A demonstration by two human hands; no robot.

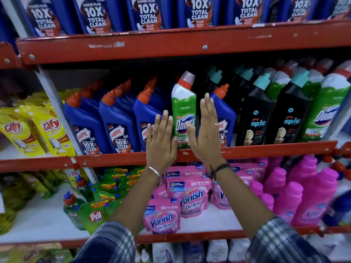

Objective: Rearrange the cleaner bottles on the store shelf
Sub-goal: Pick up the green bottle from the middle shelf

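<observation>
A green Domex bottle (183,107) with a white neck and red cap stands at the front of the middle shelf (266,150), among blue Harpic bottles (117,122). My left hand (161,141) is flat and upright just left of it, fingers straight. My right hand (206,130) is flat just right of it, its thumb across the label. Both palms face the bottle; neither wraps around it. Another blue Harpic bottle (225,114) stands behind my right hand. Black Spic bottles (257,118) and more green Domex bottles (326,111) fill the right side.
Yellow Giffy pouches (32,130) sit at the left of the middle shelf. Above, a red shelf beam (171,44) carries blue Harpic packs (148,14). Below are pink Vanish pouches (190,196), pink bottles (303,190) and green Pril pouches (95,215).
</observation>
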